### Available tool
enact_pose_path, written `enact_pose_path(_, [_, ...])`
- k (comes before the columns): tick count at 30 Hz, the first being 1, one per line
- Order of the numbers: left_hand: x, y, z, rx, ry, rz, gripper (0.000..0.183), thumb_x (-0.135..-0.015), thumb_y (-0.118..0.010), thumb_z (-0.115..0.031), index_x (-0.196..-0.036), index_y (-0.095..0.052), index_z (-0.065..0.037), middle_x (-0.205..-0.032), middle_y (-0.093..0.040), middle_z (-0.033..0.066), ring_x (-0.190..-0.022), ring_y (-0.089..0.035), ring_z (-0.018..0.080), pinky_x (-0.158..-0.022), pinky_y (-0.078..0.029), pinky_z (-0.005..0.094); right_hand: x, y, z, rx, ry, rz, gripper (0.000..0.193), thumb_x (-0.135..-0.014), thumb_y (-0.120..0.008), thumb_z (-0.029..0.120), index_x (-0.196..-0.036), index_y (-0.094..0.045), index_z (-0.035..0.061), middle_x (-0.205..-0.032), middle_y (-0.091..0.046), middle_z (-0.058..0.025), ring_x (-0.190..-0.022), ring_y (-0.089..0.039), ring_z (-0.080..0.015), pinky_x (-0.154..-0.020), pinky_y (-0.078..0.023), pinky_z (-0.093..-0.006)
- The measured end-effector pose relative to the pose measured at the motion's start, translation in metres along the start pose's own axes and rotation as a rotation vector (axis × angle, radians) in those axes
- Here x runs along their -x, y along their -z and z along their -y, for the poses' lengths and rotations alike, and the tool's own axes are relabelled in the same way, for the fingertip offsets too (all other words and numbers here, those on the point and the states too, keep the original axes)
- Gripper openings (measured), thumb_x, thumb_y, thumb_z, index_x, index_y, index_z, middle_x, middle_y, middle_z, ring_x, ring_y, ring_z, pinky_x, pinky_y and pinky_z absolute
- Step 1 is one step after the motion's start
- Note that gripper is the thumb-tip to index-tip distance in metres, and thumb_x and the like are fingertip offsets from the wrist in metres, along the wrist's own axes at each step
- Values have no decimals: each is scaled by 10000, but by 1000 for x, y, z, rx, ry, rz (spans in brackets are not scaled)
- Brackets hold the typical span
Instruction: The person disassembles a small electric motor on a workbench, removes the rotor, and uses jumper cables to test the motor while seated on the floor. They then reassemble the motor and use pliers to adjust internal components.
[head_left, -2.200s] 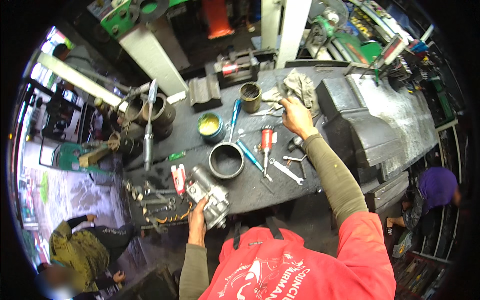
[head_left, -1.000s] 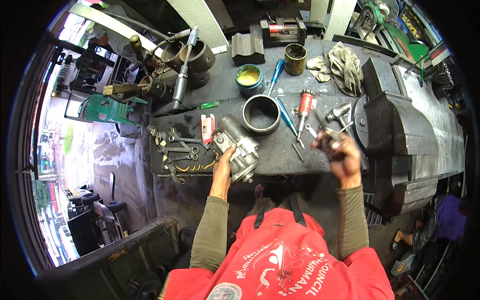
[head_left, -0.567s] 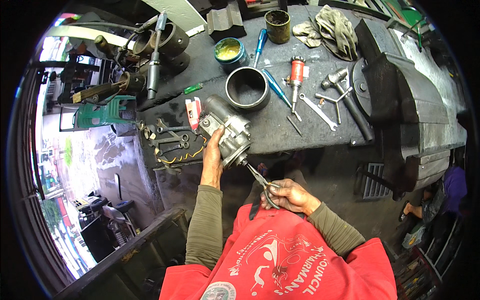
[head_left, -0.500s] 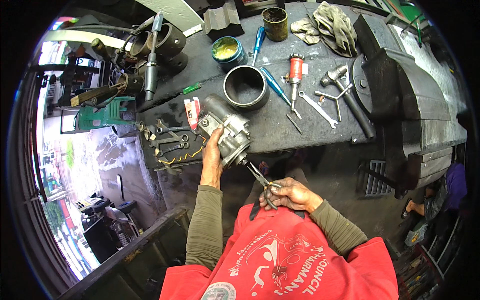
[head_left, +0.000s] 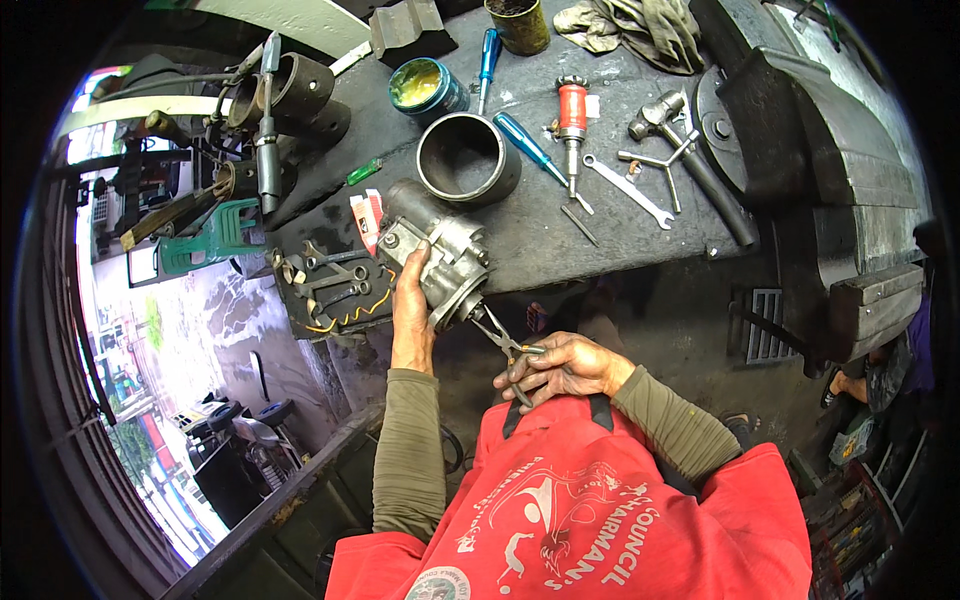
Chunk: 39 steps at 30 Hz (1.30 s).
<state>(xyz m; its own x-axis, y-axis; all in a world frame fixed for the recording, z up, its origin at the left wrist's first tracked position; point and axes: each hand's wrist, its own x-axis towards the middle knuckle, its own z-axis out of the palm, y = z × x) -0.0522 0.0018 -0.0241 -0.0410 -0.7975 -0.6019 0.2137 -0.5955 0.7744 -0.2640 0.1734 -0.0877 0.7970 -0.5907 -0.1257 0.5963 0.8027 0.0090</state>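
Observation:
My left hand (head_left: pixel 412 315) is closed round a silver-grey starter motor (head_left: pixel 440 255), thumb along its housing, holding it tilted at the bench's front edge. Its shaft end points down toward my body. In my right hand (head_left: pixel 567 367) is a pair of long-nose pliers (head_left: pixel 508 343), their handles spread between my fingers. The jaws reach the end of the shaft; whether they grip anything there is too small to tell. A red and white packet (head_left: pixel 367 218) lies just left of the motor, and a dark metal ring (head_left: pixel 465 160) stands behind it.
On the dark bench (head_left: pixel 530 250) lie blue screwdrivers (head_left: pixel 528 146), a red-bodied tool (head_left: pixel 573 115), a spanner (head_left: pixel 630 192), a three-armed wrench (head_left: pixel 670 168) and a hammer (head_left: pixel 693 165). A grease tub (head_left: pixel 428 90) sits farther back. Several spanners (head_left: pixel 335 280) lie at left; a vise (head_left: pixel 820 160) stands at right.
The view has shifted, so the bench things sit slightly higher and farther left. My right hand's fingers have spread on the pliers' handles; the jaws remain at the shaft. My left hold is unchanged.

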Motion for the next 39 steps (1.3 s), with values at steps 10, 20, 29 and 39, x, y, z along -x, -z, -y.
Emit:
enact_pose_path(10, [-1,1,0,-28,11,-10,506,-1014,-699,-363,-1352,-635,8,-1208,-740,151,-1024,-763,260,-886,-638,394,-4,11,3,-85,-49,96,389,-995,-501,52,-1293,-640,-156,-1511,-540,-351,-1342,-606,-492,-1022,-576,-646])
enact_pose_path(20, [0,-2,-1,-14,-5,-24,429,-1037,-677,-317,-1317,-644,7,-1157,-759,130,-969,-772,244,-863,-646,385,-9,18,5,-98,-75,180,456,-956,-487,77,-1318,-637,-156,-1502,-551,-342,-1300,-628,-503,-1019,-565,-673])
enact_pose_path(29, [2,-3,-3,-59,13,-41,475,-1012,-701,-356,-1330,-647,-6,-1172,-750,131,-986,-764,254,-872,-636,390,-20,20,0,-160,24,238,364,-934,-530,130,-1161,-675,-116,-1347,-623,-333,-1259,-648,-476,-1001,-570,-667])
enact_pose_path(39, [3,-4,2,37,7,-50,421,-1023,-682,-293,-1321,-647,2,-1149,-750,131,-961,-760,252,-865,-638,395,-25,12,-2,-153,49,121,171,-859,-517,63,-942,-633,-31,-1183,-646,-311,-1055,-697,-394,-867,-620,-609])
